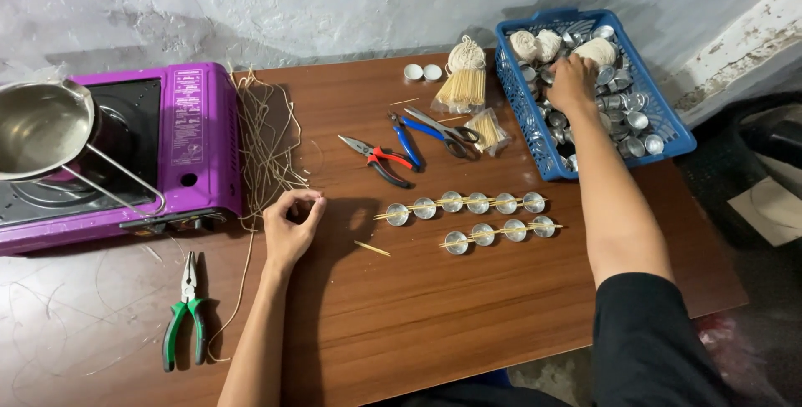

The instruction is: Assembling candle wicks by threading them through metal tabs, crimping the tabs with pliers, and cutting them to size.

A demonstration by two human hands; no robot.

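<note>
My right hand [572, 81] reaches into a blue plastic basket [535, 135] at the far right, its fingers down among several small silver metal cups [631, 119]; whether it grips one is hidden. My left hand [291, 221] rests on the brown wooden table [434, 307], fingers loosely curled, next to a bunch of thin straw-coloured strands [263, 144]. Two rows of silver cups [476, 203] lie mid-table with thin wooden sticks [501, 231] laid along them.
A purple portable gas stove [188, 135] with a steel pot [42, 127] stands at left. Green-handled pliers [185, 311], red-handled pliers [380, 159], blue-handled scissors [434, 129], a bundle of sticks [464, 81] and balls of string [535, 42] lie around.
</note>
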